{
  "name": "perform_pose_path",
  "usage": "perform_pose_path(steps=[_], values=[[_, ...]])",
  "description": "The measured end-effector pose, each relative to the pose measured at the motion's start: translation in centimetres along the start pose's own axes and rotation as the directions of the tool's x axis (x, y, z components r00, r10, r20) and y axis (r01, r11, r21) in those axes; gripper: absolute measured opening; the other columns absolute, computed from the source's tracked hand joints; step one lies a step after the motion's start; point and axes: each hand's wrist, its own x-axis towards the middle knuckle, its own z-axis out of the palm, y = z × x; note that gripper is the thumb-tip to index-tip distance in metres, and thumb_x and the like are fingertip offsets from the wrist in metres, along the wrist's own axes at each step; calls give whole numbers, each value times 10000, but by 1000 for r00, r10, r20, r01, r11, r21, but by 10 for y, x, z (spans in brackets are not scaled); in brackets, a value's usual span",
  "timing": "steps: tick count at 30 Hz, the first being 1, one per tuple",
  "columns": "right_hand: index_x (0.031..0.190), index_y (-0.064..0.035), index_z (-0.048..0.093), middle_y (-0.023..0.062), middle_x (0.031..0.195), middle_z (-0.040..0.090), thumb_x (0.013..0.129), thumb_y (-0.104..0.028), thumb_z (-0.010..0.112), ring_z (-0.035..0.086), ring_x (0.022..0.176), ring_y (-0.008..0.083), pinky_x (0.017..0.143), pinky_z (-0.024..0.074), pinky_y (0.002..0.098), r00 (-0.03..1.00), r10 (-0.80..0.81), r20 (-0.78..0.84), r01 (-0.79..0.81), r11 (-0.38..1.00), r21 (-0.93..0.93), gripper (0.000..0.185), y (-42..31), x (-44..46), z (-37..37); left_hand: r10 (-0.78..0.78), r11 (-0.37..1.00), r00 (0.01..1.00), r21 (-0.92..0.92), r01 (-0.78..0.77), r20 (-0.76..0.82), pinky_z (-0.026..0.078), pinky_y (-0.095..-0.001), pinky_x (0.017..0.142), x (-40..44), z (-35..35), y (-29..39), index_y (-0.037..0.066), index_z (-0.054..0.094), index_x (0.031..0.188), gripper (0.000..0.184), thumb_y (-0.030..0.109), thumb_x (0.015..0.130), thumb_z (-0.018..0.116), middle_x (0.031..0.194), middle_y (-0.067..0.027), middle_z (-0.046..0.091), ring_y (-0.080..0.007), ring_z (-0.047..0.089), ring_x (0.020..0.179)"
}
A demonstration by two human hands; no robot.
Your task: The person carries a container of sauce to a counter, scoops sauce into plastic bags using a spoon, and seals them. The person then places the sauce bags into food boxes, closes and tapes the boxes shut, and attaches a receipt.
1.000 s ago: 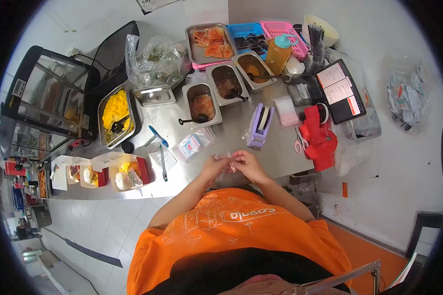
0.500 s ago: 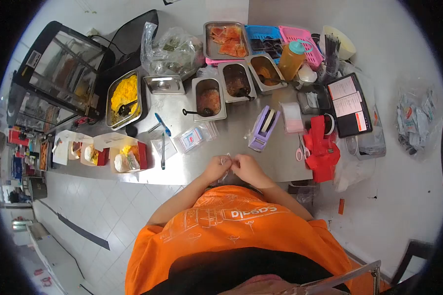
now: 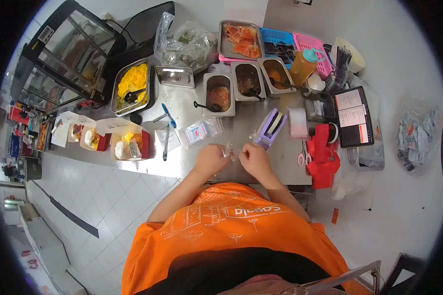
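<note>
From my remote view, the left hand [image 3: 212, 159] pinches clear plastic [image 3: 230, 150] over the near part of the bench [image 3: 288, 169]; the right hand [image 3: 256, 160] curls beside it — its grip I can't tell. Leftward, boxes [image 3: 145, 144] look filled — lids not yet closed.

"Sagala", apparently, on orange shirt [image 3: 231, 227]

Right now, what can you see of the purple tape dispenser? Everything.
Purple, plastic-looking tape dispenser, elongated, with a pale tape roll in its open top. It sits on the metal table, its far end slanting rightward, its near end close to the right hand; whether they touch is unclear.
</note>
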Motion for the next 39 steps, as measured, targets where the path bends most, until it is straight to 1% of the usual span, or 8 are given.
perform_pose_path(steps=[3,7,11,18,24,28,36,39], values=[[1080,-70,551,123,1130,561,738,-190,666,564,1020,264,851,454,363,952,-259,-162,304,853,424,381,11,6,-1,20,992,995,-122,-8,99,457,-380,568,-2,-34,16,3,608,696,262,244,784,560,597,-171,568,-278,590,571],[1287,-108,437,74,1283,471,709,-200,761,485,1145,213,954,390,348,895,-426,-131,379,574,726,669,-12,6,-3,104,914,961,-405,9,255,438,-311,539,1,-78,35,-6,587,658,240,182,794,527,561,-81,552,-161,553,539],[1286,-70,452,58,1230,509,664,-136,810,490,1143,186,944,406,326,949,-306,-75,263,637,725,721,-23,10,7,194,754,942,-656,35,272,419,-267,521,13,-99,24,-6,570,635,208,125,786,514,587,-60,556,-149,544,535],[1274,-22,470,29,1091,542,685,-41,784,540,1067,149,900,434,295,939,-343,-35,201,462,864,668,-40,13,1,216,717,942,-696,26,258,410,-261,512,18,-129,9,5,543,600,212,106,782,507,575,-62,557,-134,538,522],[1178,17,556,70,1013,625,748,42,686,607,928,141,790,493,263,978,-196,77,48,565,824,450,-50,19,-3,235,771,932,-636,-7,275,440,-266,517,17,-145,4,-14,554,613,193,75,779,511,582,-87,552,-157,540,518],[1102,33,592,89,988,651,774,101,579,628,863,146,755,516,269,989,-148,-25,106,570,815,335,-53,23,-7,327,657,910,-753,-24,256,421,-253,538,17,-139,-14,15,530,803,79,65,772,583,683,-15,517,-106,507,598],[1177,24,518,118,1041,611,847,4,546,612,917,188,728,508,293,998,-30,-64,70,384,921,331,-82,23,-48,546,488,838,-818,-305,14,347,-262,829,21,-120,-44,85,339,1119,535,82,730,706,967,-19,363,-124,391,909],[1233,17,473,123,1078,579,882,-69,522,580,931,179,684,472,278,973,-230,-14,71,241,968,365,-86,24,-62,566,496,821,-762,-416,-80,343,-272,850,24,-117,-45,83,330,1134,564,80,723,717,1008,-39,367,-142,390,942]])
